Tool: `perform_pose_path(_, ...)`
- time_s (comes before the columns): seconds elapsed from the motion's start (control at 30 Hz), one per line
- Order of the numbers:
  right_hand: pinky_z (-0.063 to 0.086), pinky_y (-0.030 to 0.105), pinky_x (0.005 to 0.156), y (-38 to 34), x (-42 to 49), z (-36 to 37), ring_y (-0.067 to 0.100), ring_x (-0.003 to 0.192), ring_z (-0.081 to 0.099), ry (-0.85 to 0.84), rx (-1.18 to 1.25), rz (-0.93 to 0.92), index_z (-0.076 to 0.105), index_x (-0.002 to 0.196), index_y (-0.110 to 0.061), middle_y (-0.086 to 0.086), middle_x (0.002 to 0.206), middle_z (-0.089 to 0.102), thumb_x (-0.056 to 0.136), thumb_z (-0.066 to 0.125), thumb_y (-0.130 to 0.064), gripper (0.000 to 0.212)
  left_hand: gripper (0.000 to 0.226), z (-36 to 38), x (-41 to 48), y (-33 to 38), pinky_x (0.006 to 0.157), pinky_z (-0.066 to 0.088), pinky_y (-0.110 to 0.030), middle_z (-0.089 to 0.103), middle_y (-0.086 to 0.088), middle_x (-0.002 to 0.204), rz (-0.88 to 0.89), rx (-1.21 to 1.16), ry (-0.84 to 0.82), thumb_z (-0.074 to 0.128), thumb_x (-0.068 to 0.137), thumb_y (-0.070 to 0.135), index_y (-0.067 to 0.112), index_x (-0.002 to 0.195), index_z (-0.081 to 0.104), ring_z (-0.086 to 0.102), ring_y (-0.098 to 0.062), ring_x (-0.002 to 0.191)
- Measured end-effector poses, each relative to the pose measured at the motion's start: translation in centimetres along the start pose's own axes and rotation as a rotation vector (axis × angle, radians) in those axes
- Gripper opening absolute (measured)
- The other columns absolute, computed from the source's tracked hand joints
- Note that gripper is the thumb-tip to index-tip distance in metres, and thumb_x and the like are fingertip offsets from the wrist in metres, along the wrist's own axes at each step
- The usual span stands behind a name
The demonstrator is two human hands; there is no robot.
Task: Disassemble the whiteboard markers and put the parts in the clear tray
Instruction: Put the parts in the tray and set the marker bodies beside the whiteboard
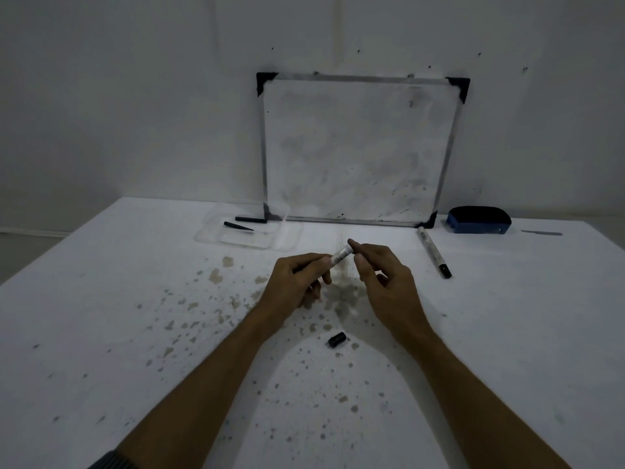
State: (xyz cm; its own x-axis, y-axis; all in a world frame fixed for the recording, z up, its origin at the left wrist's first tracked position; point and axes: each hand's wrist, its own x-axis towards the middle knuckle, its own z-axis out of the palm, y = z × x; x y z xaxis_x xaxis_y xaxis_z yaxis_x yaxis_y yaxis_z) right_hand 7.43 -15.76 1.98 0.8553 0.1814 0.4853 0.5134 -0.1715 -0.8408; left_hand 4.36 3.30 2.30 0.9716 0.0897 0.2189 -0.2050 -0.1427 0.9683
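Observation:
My left hand (299, 280) grips a white marker barrel (340, 255) above the middle of the table. My right hand (382, 272) pinches the far end of that barrel with thumb and forefinger. A small black piece (337, 340) lies on the table below my hands. A second whole marker (433, 252) with a black cap lies to the right. The clear tray (287, 243) sits at the back left and holds two thin black parts (238, 226).
A small whiteboard (358, 150) leans against the wall behind the tray. A blue eraser (478, 220) rests at the back right. A thin grey strip (541, 233) lies beyond it. The white table (101, 316) is speckled with brown stains.

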Motion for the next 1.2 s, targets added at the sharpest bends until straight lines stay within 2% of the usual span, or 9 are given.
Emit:
perform_pose_path(0.1,0.055,0.015,0.075,-0.8,-0.5,-0.3,0.003,0.095,0.065,-0.087,-0.056,0.130,0.051,0.145,-0.035,-0.016,0.121,0.061,0.104,0.052,-0.039,0.042,0.027,-0.3,0.2,0.1,0.041,0.042,-0.022,0.070,0.004,0.064,-0.075,-0.164,0.070,0.065,0.101,0.028,0.012,0.083,0.078,0.057,-0.011,0.047)
perform_pose_path(0.2,0.053,0.015,0.061,-1.3,-1.0,-1.3,0.002,0.078,0.066,-0.311,-0.187,0.244,0.060,0.128,-0.039,-0.021,0.102,0.065,0.096,0.063,-0.049,0.034,0.021,-0.8,0.7,-0.1,0.043,0.039,-0.024,0.072,-0.003,0.078,-0.130,-0.357,0.119,0.067,0.098,0.028,0.012,0.096,0.081,0.057,-0.014,0.052)
perform_pose_path(0.33,0.047,0.015,0.073,-2.0,-1.3,-2.3,-0.002,0.085,0.065,-0.600,-0.391,0.165,0.074,0.113,-0.038,-0.017,0.099,0.070,0.083,0.069,-0.064,0.041,0.027,-1.1,0.8,-0.3,0.054,0.031,-0.033,0.069,-0.003,0.080,-0.156,-0.440,0.215,0.066,0.093,0.034,0.013,0.098,0.082,0.054,-0.015,0.053)
perform_pose_path(0.43,0.044,0.010,0.074,-2.6,-1.6,-2.3,-0.008,0.092,0.062,-0.780,-0.403,0.144,0.071,0.115,-0.045,-0.021,0.103,0.068,0.076,0.072,-0.068,0.045,0.025,-1.3,0.6,-0.4,0.048,0.037,-0.029,0.069,-0.002,0.081,-0.122,-0.596,0.303,0.060,0.100,0.027,0.014,0.103,0.082,0.052,-0.014,0.051)
perform_pose_path(0.5,0.047,0.014,0.079,-2.5,-1.9,-2.0,-0.005,0.097,0.059,-0.830,-0.455,0.125,0.070,0.110,-0.049,-0.022,0.107,0.065,0.075,0.076,-0.065,0.040,0.024,-1.6,0.5,0.0,0.045,0.042,-0.025,0.070,-0.002,0.081,-0.077,-0.618,0.317,0.058,0.104,0.021,0.011,0.106,0.079,0.054,-0.014,0.051)
perform_pose_path(0.67,0.051,0.019,0.077,-2.2,-2.1,-1.4,-0.006,0.091,0.063,-0.707,-0.374,0.120,0.077,0.103,-0.041,-0.023,0.099,0.071,0.083,0.075,-0.055,0.024,0.021,-1.2,-0.7,1.7,0.058,0.055,-0.029,0.076,-0.004,0.095,0.119,-0.418,0.200,0.057,0.107,0.023,0.018,0.105,0.077,0.068,-0.019,0.068)
perform_pose_path(0.87,0.053,0.013,0.068,-1.8,-2.5,-1.4,-0.002,0.084,0.070,-0.267,-0.105,0.185,0.074,0.106,-0.039,-0.020,0.097,0.076,0.097,0.059,-0.054,0.023,0.026,0.0,-2.2,1.6,0.072,0.063,-0.030,0.081,-0.003,0.104,0.110,-0.254,0.139,0.062,0.104,0.024,0.009,0.125,0.069,0.078,-0.024,0.086)
perform_pose_path(1.0,0.055,0.023,0.060,-1.9,-2.0,-1.5,0.009,0.073,0.069,-0.095,0.134,0.292,0.076,0.110,-0.031,-0.008,0.099,0.080,0.097,0.062,-0.049,0.026,0.020,0.4,-2.5,1.1,0.067,0.061,-0.028,0.081,-0.001,0.100,0.134,-0.111,0.059,0.065,0.103,0.023,0.019,0.122,0.070,0.076,-0.020,0.079)
perform_pose_path(1.2,0.058,0.027,0.076,-1.7,-1.6,-1.0,0.013,0.084,0.070,-0.043,0.581,0.492,0.079,0.111,-0.020,0.003,0.115,0.078,0.089,0.070,-0.043,0.034,0.018,0.6,-2.7,0.2,0.056,0.052,-0.019,0.079,0.002,0.090,0.163,0.046,0.003,0.068,0.101,0.029,0.026,0.117,0.074,0.065,-0.009,0.062)
